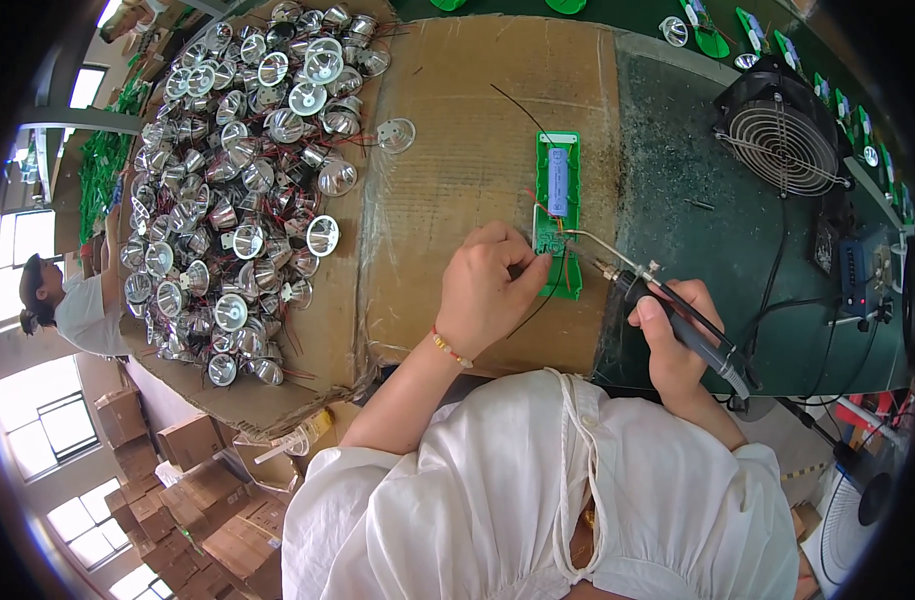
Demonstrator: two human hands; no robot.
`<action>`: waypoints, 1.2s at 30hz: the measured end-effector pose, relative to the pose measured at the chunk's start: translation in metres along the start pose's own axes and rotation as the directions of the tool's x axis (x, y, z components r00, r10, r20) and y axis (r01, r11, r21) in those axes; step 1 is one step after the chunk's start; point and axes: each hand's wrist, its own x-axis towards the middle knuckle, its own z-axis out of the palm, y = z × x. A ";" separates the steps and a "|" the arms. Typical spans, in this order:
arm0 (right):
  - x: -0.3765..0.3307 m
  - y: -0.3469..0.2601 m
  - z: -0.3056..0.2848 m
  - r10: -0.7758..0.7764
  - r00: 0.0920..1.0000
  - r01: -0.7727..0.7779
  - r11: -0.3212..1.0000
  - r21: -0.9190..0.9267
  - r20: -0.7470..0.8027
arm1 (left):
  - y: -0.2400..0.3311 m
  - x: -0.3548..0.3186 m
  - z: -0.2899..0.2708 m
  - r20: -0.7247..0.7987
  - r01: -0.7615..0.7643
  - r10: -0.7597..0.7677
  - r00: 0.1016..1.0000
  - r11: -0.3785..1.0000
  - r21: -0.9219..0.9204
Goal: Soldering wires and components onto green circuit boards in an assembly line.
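A narrow green plastic housing lies on the cardboard, with a blue cylindrical battery in its far half and a small green circuit board nearer me. My left hand rests at the housing's left side, thumb and fingertips pinched together over the board's edge. What they pinch is too small to make out; a thin black wire runs close by the fingertips. In my right hand is a soldering iron with a thin curved metal tube alongside, its tip at the board near short red wires.
Many silvery lamp reflectors with red wires are heaped on cardboard at left; one reflector lies apart. At right stand a black fan with a wire grille and a blue control box with cables. Another person is at far left.
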 end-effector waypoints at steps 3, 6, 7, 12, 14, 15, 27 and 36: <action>-0.001 0.003 -0.004 -0.031 0.999 0.030 0.999 0.028 0.010 | 0.000 0.001 0.000 0.011 0.011 -0.011 1.000 1.000 -0.011; -0.003 0.003 -0.006 -0.055 0.998 0.054 0.995 0.078 0.019 | 0.000 -0.002 -0.003 -0.006 0.008 -0.008 1.000 1.000 0.003; -0.002 0.005 -0.007 -0.058 0.998 0.057 0.994 0.091 0.011 | 0.001 -0.002 -0.003 -0.006 0.005 -0.005 1.000 1.000 0.005; 0.001 0.017 -0.012 -0.067 0.998 0.068 0.994 0.083 -0.007 | -0.003 0.001 0.001 0.013 0.024 -0.024 1.000 1.000 -0.004; 0.002 0.018 -0.014 -0.039 0.999 0.040 0.994 0.103 -0.007 | 0.002 0.001 -0.001 -0.005 0.060 -0.060 0.998 0.998 -0.011; 0.003 0.019 -0.015 -0.029 0.999 0.031 0.995 0.094 -0.021 | 0.004 0.001 -0.002 -0.020 0.094 -0.095 0.995 0.995 -0.023; 0.014 0.030 -0.040 0.126 0.967 -0.092 0.983 0.157 -0.221 | 0.011 0.028 -0.011 0.276 0.071 -0.114 0.954 0.984 0.161; 0.020 0.037 -0.032 0.162 0.961 -0.158 0.987 0.039 -0.223 | 0.062 0.285 0.039 -0.200 0.058 -0.011 0.980 0.972 0.228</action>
